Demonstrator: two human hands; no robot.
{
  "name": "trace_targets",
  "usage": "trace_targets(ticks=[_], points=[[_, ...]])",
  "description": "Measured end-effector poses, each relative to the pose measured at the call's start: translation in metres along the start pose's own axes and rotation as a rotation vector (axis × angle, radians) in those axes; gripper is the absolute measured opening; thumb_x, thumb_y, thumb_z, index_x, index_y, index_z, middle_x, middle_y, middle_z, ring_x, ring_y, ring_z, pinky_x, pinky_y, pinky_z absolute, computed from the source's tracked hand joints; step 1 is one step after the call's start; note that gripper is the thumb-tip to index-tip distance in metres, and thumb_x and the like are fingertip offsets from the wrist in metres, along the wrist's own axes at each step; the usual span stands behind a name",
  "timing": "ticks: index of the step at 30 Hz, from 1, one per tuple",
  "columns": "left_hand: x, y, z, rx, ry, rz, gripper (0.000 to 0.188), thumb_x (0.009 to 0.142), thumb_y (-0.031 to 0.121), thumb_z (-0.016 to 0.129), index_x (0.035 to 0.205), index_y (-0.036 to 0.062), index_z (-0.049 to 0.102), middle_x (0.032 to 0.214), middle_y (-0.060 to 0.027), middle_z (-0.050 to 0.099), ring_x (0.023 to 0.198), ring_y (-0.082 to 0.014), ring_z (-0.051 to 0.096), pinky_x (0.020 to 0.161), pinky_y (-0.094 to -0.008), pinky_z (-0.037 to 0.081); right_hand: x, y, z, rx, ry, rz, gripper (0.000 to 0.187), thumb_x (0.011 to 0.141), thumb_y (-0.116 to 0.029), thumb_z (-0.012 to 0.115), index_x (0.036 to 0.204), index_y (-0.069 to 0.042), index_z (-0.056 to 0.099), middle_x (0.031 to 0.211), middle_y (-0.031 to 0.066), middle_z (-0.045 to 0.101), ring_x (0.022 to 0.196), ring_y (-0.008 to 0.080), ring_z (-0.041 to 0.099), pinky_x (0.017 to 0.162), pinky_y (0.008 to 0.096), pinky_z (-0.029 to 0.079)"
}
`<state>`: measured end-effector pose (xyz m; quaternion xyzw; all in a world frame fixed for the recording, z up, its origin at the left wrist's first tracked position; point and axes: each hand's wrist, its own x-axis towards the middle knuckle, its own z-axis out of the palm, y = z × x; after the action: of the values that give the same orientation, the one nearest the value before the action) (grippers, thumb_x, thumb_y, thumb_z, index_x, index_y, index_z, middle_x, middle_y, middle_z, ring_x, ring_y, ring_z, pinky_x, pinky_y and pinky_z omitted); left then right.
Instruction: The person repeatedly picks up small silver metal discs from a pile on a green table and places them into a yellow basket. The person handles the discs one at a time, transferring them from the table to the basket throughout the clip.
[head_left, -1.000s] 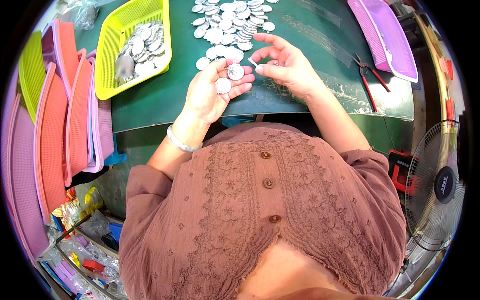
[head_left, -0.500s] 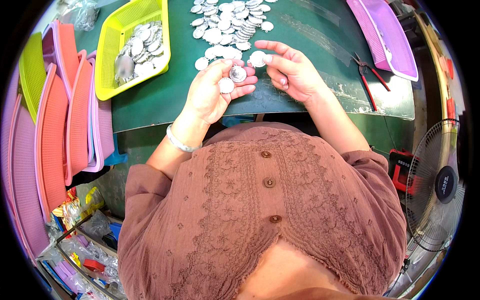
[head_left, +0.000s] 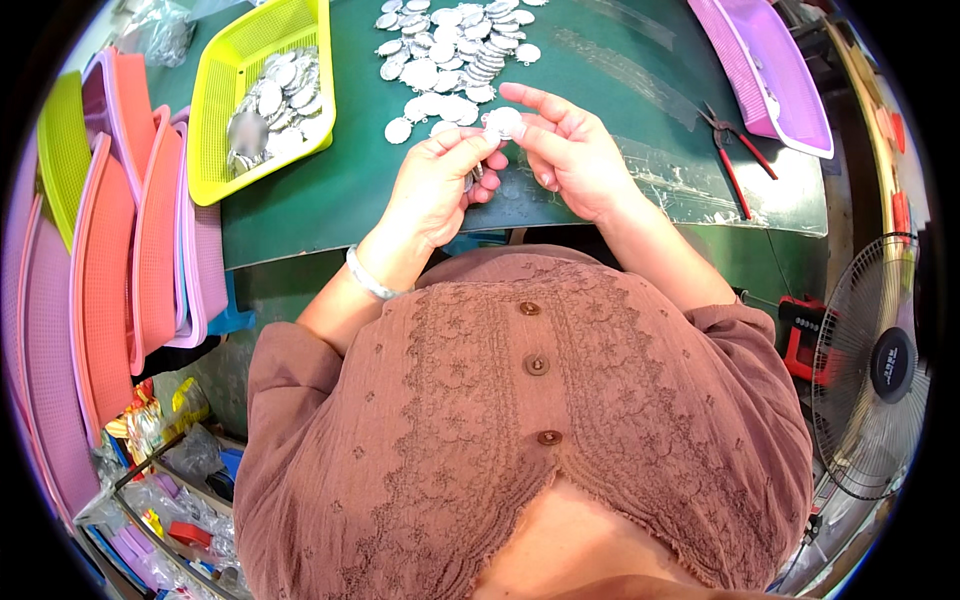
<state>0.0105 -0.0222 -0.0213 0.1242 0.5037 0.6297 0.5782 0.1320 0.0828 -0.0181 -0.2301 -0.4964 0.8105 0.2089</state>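
Observation:
Between my two hands, above the front of the green table point(head_left: 310, 215), is a round silver medallion point(head_left: 502, 123) with a small loop. My right hand point(head_left: 572, 155) pinches it at its right edge, the index finger stretched out above. My left hand point(head_left: 440, 175) meets its left side with the thumb. Curled fingers of that hand hold more silver discs, mostly hidden in the palm. Just beyond my hands lies a loose pile of similar silver medallions point(head_left: 455, 50), some bright and blank-looking from here.
A lime-green basket point(head_left: 212, 110) with more medallions stands at the left. Red-handled pliers point(head_left: 735, 160) lie to the right, near a purple basket point(head_left: 800, 90). Stacked pink and purple baskets point(head_left: 95, 290) crowd the left side. A fan point(head_left: 870, 370) stands at the lower right.
My hands have come together; the medallion in my right hand moved left to my left thumb. The left palm, open with two discs showing, has turned and curled over them.

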Motion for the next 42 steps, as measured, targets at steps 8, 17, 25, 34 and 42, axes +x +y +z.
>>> trace_targets(ticks=[8,17,25,34,42], points=[[0.003,0.003,-0.006,0.126,0.018,0.130,0.011,0.082,0.015,0.060,0.085,0.0043,0.058,0.068,-0.0015,0.057,0.053,-0.0067,0.050,0.046,-0.0179,0.038,-0.004,0.000,0.001,-0.099,0.048,-0.074,0.040,0.082,-0.005,0.057,0.120,-0.003,0.047,0.092,0.0053,0.062,0.055,-0.0002,0.043,0.044,0.0138,0.033],[0.003,0.002,0.001,0.064,0.028,0.166,0.014,0.084,0.012,0.056,0.093,0.0001,0.058,0.074,-0.0042,0.060,0.056,-0.0075,0.051,0.049,-0.0191,0.041,-0.005,0.011,0.000,-0.685,0.146,-0.616,0.042,0.077,-0.003,0.061,0.117,-0.006,0.049,0.085,0.0063,0.065,0.069,0.0137,0.061,0.058,0.0239,0.048],[0.003,-0.005,-0.009,-0.133,-0.228,0.178,0.027,0.090,0.017,0.045,0.107,-0.0027,0.053,0.083,-0.0073,0.058,0.063,-0.0131,0.053,0.056,-0.0235,0.044,-0.006,0.006,0.003,-1.065,0.110,-0.913,0.045,0.072,-0.005,0.065,0.114,-0.011,0.051,0.085,0.0072,0.065,0.073,0.0245,0.063,0.060,0.0300,0.051],[0.001,0.000,-0.020,-0.357,-0.275,0.027,0.031,0.092,0.016,0.037,0.110,-0.0055,0.049,0.085,-0.0117,0.058,0.065,-0.0143,0.052,0.057,-0.0256,0.044,-0.007,0.007,0.008,-0.708,0.047,-0.623,0.044,0.075,-0.003,0.062,0.117,-0.010,0.050,0.089,0.0013,0.066,0.054,0.0060,0.045,0.051,0.0198,0.040],[0.000,0.002,-0.032,-0.400,-0.274,-0.016,0.030,0.090,0.022,0.041,0.103,-0.0038,0.050,0.084,-0.0137,0.058,0.064,-0.0163,0.053,0.055,-0.0262,0.044,0.010,0.014,-0.001,-0.778,0.056,-0.481,0.047,0.078,-0.004,0.060,0.122,-0.005,0.044,0.095,0.0045,0.063,0.065,0.0055,0.049,0.059,0.0191,0.040]])
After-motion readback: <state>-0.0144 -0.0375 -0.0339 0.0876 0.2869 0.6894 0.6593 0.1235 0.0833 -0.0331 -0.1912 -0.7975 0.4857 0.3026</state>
